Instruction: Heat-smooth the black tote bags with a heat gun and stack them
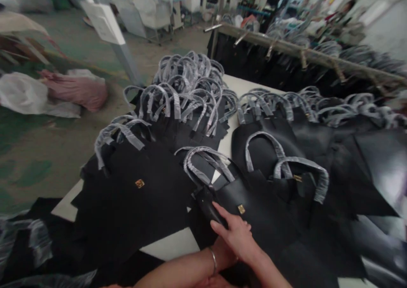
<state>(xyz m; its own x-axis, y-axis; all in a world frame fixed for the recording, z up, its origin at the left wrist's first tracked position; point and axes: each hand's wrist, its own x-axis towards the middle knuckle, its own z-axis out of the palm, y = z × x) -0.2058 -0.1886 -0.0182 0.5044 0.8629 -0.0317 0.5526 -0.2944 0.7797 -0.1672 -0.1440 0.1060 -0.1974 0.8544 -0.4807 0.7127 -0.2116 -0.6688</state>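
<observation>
A black handbag (263,211) with a gold square clasp lies in front of me, its handles (203,161) wrapped in clear plastic film. My right hand (235,233) is at the bag's left side, thumb and index finger on either side of its dark folded edge. My left hand (222,254), with a silver bangle at the wrist, reaches in beneath the right hand; its fingers are hidden. To the left lies a flat black bag panel (127,207) with a gold clasp (140,183) and wrapped handles.
Piles of black bag pieces with wrapped handles (190,80) cover much of the white tabletop (174,245). Behind stands a metal rack (286,46) hung with dark pieces. A grey post (124,59) rises at the left, near plastic-covered bundles (76,89) on the floor.
</observation>
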